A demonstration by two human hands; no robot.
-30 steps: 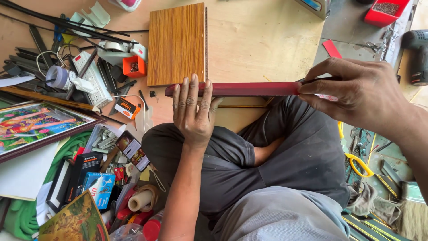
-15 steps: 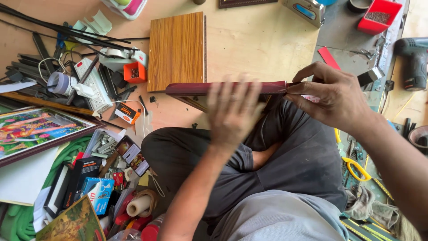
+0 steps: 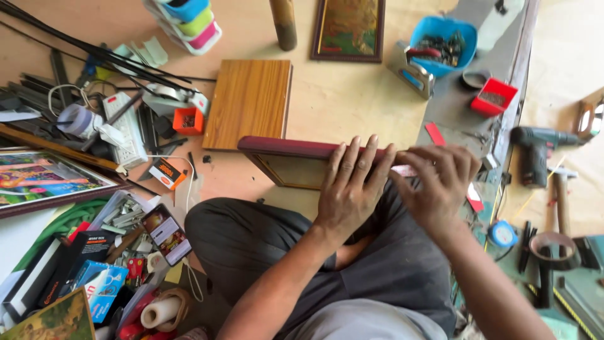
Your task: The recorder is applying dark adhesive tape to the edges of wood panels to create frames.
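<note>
A dark red picture frame stands on edge across my lap, its gold inner lip and backing facing me. My left hand lies flat over its top rail near the right end, fingers spread and pressed on it. My right hand grips the frame's right end just beside the left hand, fingers curled around the corner. A wooden board lies flat on the floor just behind the frame.
Left of me lie black strips, a power strip, a small orange box, a phone, a framed print and tape rolls. On the right are a blue tub, a red tray, a cordless drill and a hammer.
My left hand has slid right along the frame's top rail to meet the right hand. The view has shifted, showing more of the floor behind the board.
</note>
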